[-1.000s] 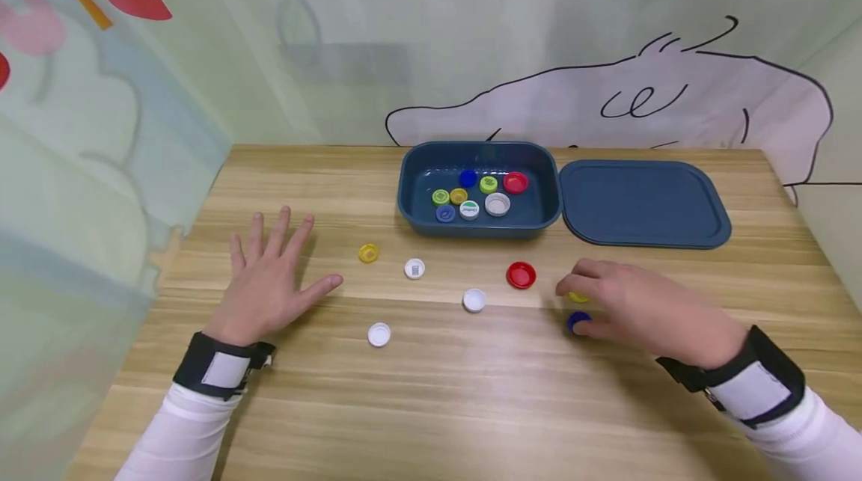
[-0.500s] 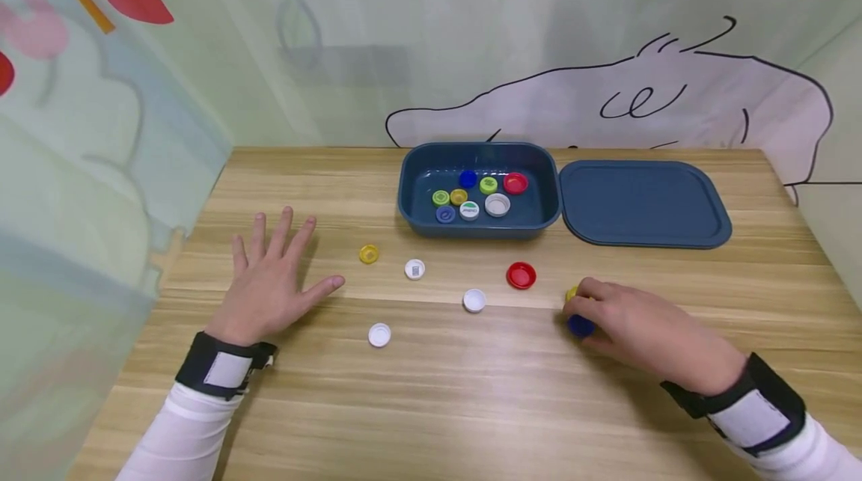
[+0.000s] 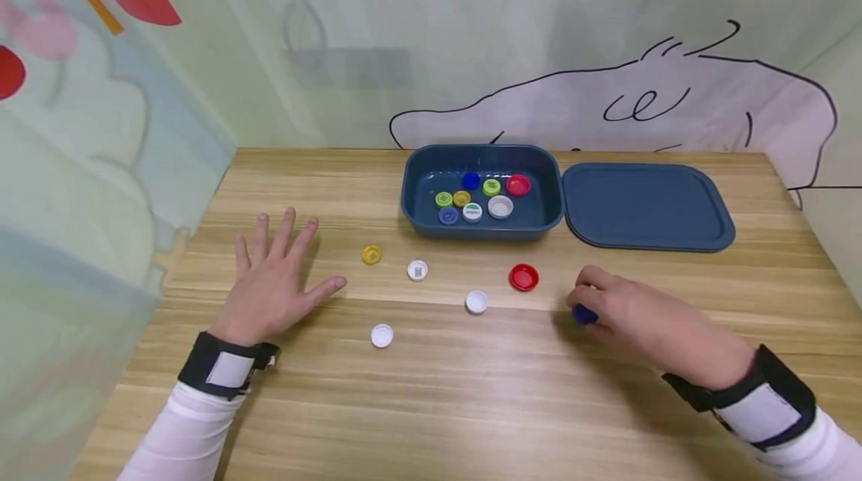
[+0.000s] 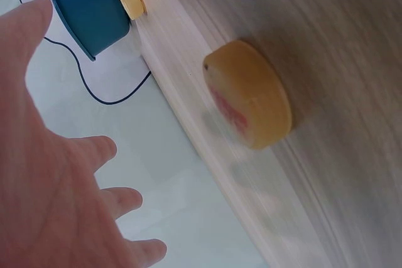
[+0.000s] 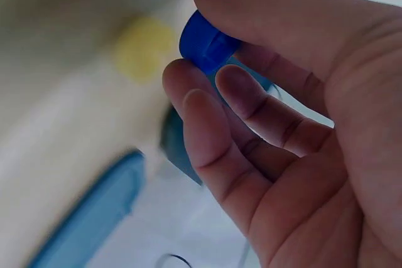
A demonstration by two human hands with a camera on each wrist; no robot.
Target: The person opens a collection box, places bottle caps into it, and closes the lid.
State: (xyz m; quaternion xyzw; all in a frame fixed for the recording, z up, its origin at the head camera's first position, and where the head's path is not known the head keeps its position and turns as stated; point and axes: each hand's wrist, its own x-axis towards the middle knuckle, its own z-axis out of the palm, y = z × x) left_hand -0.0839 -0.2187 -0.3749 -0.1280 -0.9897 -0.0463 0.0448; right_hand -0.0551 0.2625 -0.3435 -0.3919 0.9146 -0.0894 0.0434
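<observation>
In the head view my right hand (image 3: 646, 320) pinches a blue bottle cap (image 3: 584, 314). The right wrist view has this blue cap (image 5: 206, 41) between thumb and fingertips, with a blurred yellow cap (image 5: 143, 48) beyond it on the table. To the left of that hand lies a red cap (image 3: 524, 277). My left hand (image 3: 269, 290) rests palm down on the table, fingers spread and holding nothing. Nearest its thumb is a yellow cap (image 3: 371, 255). In the left wrist view an orange-yellow cap (image 4: 248, 95) with red marks sits close to the camera.
A dark blue box (image 3: 482, 230) holding several caps stands at the back of the wooden table (image 3: 471, 406). Its flat lid (image 3: 648, 206) lies to the right, against it. White caps are spread in the middle: one (image 3: 417, 270), another (image 3: 477, 302), and a third (image 3: 381, 336).
My right thumb and fingers have closed on the blue cap and raised it slightly off the table. My left hand has stayed in place.
</observation>
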